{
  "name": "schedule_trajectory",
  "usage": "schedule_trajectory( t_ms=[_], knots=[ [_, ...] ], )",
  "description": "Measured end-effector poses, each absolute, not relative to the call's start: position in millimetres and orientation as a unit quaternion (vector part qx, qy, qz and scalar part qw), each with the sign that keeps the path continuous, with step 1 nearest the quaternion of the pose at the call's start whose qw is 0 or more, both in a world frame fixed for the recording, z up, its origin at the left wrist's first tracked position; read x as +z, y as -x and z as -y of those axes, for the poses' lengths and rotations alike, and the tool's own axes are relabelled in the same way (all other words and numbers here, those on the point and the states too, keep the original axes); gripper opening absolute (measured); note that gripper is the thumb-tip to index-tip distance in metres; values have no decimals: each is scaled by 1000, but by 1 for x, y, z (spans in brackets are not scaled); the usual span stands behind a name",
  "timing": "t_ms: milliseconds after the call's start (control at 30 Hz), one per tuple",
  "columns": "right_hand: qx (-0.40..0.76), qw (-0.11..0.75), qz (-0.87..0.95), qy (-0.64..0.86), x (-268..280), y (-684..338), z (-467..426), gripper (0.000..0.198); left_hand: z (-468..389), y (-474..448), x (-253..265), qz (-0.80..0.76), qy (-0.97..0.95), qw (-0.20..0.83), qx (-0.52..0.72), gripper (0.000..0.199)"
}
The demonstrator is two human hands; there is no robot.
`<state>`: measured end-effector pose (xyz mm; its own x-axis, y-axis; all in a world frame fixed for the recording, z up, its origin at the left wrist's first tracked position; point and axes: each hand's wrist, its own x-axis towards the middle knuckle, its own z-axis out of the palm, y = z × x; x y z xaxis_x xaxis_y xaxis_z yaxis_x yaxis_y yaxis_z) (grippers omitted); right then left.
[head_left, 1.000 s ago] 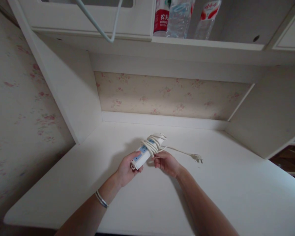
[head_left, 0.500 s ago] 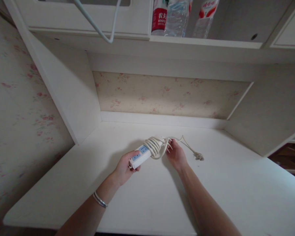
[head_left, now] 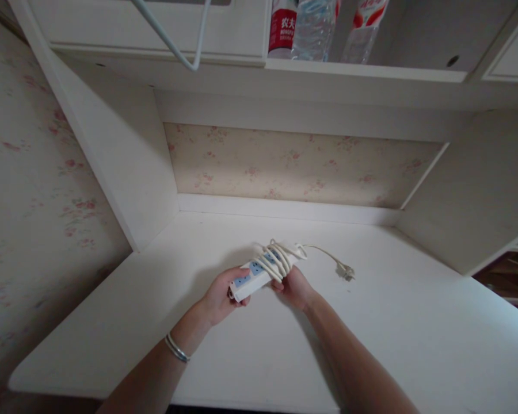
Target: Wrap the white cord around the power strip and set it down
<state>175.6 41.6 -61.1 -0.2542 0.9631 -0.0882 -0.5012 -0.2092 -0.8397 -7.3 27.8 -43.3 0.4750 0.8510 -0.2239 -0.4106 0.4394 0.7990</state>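
A white power strip with blue socket faces is held tilted above the white desktop, its far end pointing up and to the right. My left hand grips the near end, thumb on top and fingers underneath. Several loops of cream cord are wound around the strip's middle and far part. Close under those loops is my right hand, its fingers curled at the cord and the strip's underside, partly hidden. A loose length of cord trails right to the plug, which appears to rest on the desktop.
The white desktop runs between a left side panel and a right one. Overhead, a shelf carries plastic bottles. A pale cable loop hangs down at the upper left.
My right hand has moved left and down, from the cord beyond the strip's far end to beneath the wound loops. The trailing cord hangs differently. My left hand keeps its grip.
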Motion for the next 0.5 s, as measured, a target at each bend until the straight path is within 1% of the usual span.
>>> schedule_trajectory(
  t_ms=[100, 233, 400, 500],
  knots=[
    [683, 559, 347, 317, -58, -181, -40, 21, -27, 9, -45, -331, -404, 778, 349, 24],
    [608, 647, 345, 303, -57, -198, -46, 28, -28, 13, -41, -386, -428, 753, 316, 29],
    [514, 732, 302, 328, -56, -223, -59, 26, -32, 15, -39, -423, -392, 733, 361, 29],
    [477, 761, 274, 344, -59, -233, -64, 26, -37, 14, -42, -430, -344, 719, 424, 26]
  ],
)
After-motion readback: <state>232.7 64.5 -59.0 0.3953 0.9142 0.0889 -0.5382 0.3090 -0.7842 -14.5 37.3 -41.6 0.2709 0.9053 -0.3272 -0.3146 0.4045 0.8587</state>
